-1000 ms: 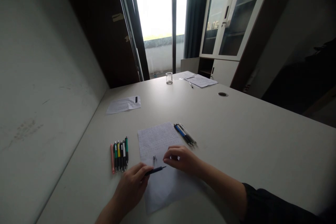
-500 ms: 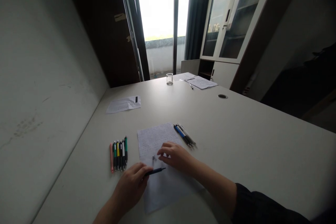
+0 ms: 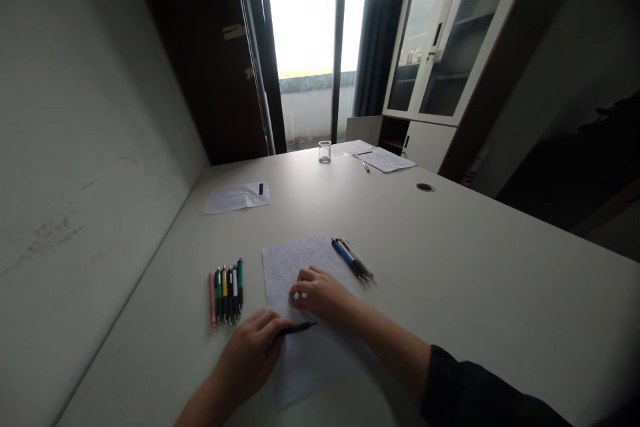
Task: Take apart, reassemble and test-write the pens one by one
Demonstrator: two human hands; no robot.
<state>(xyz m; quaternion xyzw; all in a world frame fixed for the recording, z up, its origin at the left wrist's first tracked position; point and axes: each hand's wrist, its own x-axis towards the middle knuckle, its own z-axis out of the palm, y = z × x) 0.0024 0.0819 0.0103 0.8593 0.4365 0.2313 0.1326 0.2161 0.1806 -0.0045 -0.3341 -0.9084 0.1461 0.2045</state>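
Note:
My left hand (image 3: 254,347) is closed around a dark pen (image 3: 299,328), held level above the lower part of the paper with its thin end to the right. My right hand (image 3: 317,292) is over the middle of the paper (image 3: 295,253), thumb and fingertips closed on a small silver-and-dark piece (image 3: 292,299), perhaps a pen part. Fingers mostly cover that piece. Lined writing fills the sheet's upper half. A row of several pens (image 3: 230,295) in green, yellow, black and white lies left of the paper, with a pink pen (image 3: 212,299) at its outer end.
Blue, dark and white pens (image 3: 353,259) lie by the paper's upper right edge. Farther back are a plastic-looking sleeve with a sheet (image 3: 235,199), a glass jar (image 3: 325,152), more papers (image 3: 385,159) and a round cable hole (image 3: 425,187). A wall borders the left side.
My right hand has moved left and down onto the small piece, which lay uncovered on the paper, and its fingertips have closed there. The left hand still holds the pen in nearly the same place.

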